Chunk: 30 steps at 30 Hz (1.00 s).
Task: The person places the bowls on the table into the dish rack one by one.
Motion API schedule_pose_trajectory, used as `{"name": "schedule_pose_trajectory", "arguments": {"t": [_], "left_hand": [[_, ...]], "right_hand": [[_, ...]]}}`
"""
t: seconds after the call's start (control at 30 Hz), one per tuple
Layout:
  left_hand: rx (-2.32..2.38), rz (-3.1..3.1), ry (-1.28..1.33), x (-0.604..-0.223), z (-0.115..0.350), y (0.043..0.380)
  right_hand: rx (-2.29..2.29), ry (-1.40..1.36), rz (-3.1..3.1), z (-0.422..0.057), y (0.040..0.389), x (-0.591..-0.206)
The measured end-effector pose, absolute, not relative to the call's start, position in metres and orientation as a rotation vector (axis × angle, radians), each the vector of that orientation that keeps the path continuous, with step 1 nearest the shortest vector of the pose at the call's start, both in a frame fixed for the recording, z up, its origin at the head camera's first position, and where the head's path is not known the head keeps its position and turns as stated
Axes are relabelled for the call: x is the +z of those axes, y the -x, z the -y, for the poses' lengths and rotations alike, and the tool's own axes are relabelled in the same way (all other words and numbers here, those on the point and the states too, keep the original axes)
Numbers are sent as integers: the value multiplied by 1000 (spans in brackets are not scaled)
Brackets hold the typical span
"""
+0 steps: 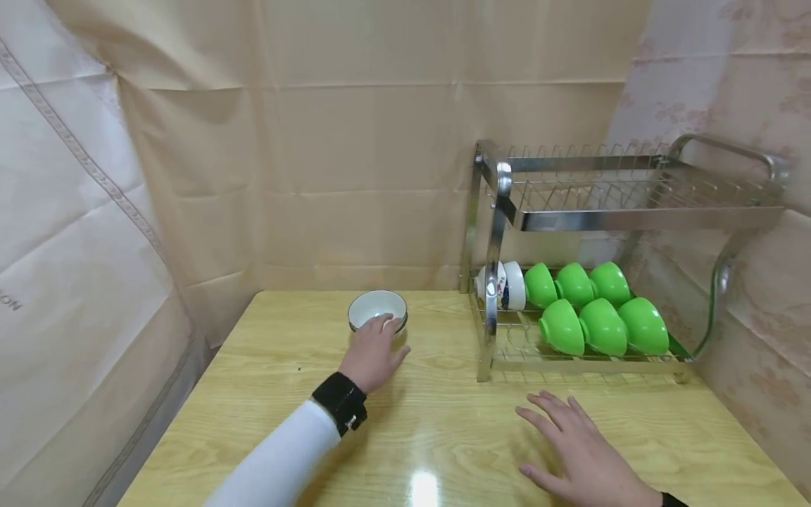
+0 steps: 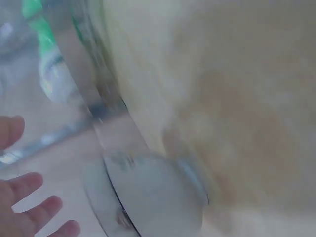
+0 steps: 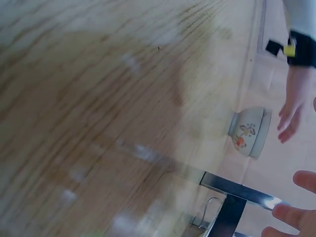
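Two white bowls (image 1: 370, 304), one nested in the other, stand upright near the table's back edge. A flower print shows on the outer bowl (image 3: 246, 132) in the right wrist view. My left hand (image 1: 370, 355) hovers at the near side of these bowls, fingers spread and pointing forward, overlapping their rim in the head view. In the left wrist view the fingers (image 2: 42, 213) are apart from the blurred bowl stack (image 2: 153, 195). Over the front right of the table, my right hand (image 1: 583, 451) holds nothing; its fingers are spread toward the dish rack (image 1: 633, 220).
The two-tier metal rack stands at the table's back right. Its lower tier carries several green bowls (image 1: 602, 327) tipped on their sides and white bowls (image 1: 515, 285) at the left end. Cloth (image 1: 367, 141) hangs behind the wooden table (image 1: 443, 415) and along both sides.
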<state>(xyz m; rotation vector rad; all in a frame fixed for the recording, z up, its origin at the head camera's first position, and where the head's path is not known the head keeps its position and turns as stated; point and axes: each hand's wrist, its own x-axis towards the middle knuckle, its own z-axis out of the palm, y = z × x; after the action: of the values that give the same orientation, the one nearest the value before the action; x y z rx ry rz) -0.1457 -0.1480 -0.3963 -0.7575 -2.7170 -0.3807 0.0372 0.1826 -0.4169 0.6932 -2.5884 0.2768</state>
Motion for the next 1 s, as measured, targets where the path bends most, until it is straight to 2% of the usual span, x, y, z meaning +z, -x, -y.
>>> {"name": "schedule_pose_trajectory", "arguments": {"t": [0.13, 0.27, 1.0], "left_hand": [[-287, 2718, 653, -395, 149, 180], [-253, 2802, 614, -397, 152, 196], [-260, 2864, 745, -399, 153, 205]], "right_hand": [[275, -714, 2582, -183, -35, -417], [268, -728, 2566, -182, -35, -417], [235, -775, 2534, -180, -36, -416]]}}
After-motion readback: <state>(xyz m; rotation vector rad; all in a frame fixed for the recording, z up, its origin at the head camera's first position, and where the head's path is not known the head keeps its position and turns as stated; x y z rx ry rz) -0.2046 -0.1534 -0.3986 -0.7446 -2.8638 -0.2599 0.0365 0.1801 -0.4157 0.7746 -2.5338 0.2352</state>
